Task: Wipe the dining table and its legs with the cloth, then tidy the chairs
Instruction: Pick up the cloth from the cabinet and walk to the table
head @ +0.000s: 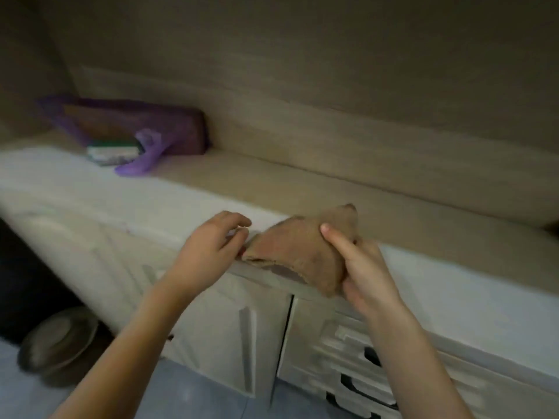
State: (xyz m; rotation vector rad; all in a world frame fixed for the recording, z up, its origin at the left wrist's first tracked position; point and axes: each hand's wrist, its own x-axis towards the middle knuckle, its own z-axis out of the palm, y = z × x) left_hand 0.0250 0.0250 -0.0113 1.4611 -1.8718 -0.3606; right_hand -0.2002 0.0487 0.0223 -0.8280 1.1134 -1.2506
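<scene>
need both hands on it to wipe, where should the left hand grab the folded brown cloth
Probably its free left corner, approached from the left. The right hand grips the right end of the folded brown cloth, and the layered left corner sticks out toward the open left hand, just beside it.

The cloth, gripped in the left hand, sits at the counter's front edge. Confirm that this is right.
One detail is wrong. The head view shows the right hand gripping the cloth, not the left. The left hand is beside the cloth's corner with its fingers loosely curled. The cloth is at the counter's front edge, as stated.
</scene>
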